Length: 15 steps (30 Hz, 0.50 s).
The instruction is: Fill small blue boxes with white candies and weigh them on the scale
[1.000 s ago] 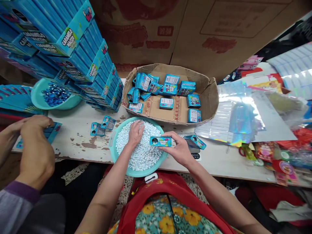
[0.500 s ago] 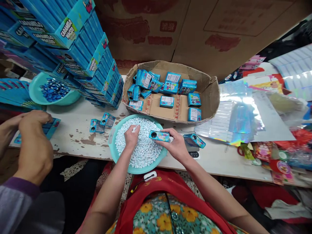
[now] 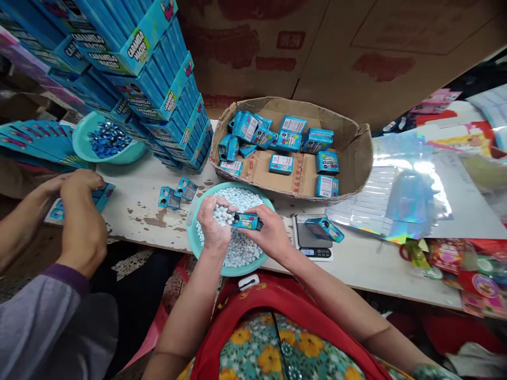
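My left hand [image 3: 214,224] is cupped around a handful of white candies, raised just over the teal bowl [image 3: 197,240] that is full of the same white candies [image 3: 242,252]. My right hand [image 3: 269,232] grips a small blue candy box [image 3: 246,220], with its open end pointed at my left hand. Both hands meet above the bowl's middle. Another small blue box [image 3: 324,228] lies on a small digital scale [image 3: 312,244] just right of the bowl.
A cardboard tray [image 3: 358,150] behind the bowl holds several small blue boxes. Stacked blue cartons [image 3: 158,68] rise at the back left beside a teal bowl of blue pieces [image 3: 106,140]. Another person's hands [image 3: 79,211] work at the left. Shiny foil bags [image 3: 400,195] lie to the right.
My left hand lifted out of the candies with a handful and my right hand brought the box to it. The view shifted slightly to the left.
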Tool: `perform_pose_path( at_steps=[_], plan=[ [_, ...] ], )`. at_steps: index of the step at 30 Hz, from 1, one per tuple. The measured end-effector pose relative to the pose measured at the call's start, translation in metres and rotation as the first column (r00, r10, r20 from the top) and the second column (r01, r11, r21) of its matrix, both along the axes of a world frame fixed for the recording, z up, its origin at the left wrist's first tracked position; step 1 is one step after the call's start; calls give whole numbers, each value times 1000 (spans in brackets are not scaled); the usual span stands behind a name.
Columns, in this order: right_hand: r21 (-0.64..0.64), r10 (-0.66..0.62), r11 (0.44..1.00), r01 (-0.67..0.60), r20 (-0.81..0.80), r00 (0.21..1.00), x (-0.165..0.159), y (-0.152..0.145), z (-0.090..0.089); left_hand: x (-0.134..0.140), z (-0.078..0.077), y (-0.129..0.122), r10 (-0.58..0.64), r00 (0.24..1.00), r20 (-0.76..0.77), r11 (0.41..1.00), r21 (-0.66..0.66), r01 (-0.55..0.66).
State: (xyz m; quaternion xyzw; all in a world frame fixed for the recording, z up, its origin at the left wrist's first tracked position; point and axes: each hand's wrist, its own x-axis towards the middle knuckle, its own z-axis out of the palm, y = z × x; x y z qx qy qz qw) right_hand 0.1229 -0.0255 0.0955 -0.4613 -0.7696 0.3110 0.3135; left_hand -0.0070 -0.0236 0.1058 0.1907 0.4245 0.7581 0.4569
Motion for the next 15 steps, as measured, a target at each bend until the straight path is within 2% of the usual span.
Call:
perform_pose_path(
  at_steps=[4, 9, 15],
  plan=[
    [44, -8, 999, 9, -6, 1000, 0, 3, 4, 1, 5, 5, 56, 998, -34, 998, -8, -57],
    [38, -12, 999, 13, -35, 999, 0, 7, 3, 2, 7, 11, 67, 996, -60, 997, -43, -70],
    [13, -33, 999, 34, -53, 998, -1, 8, 5, 6, 10, 13, 96, 983, -158, 994, -38, -104]
  ],
)
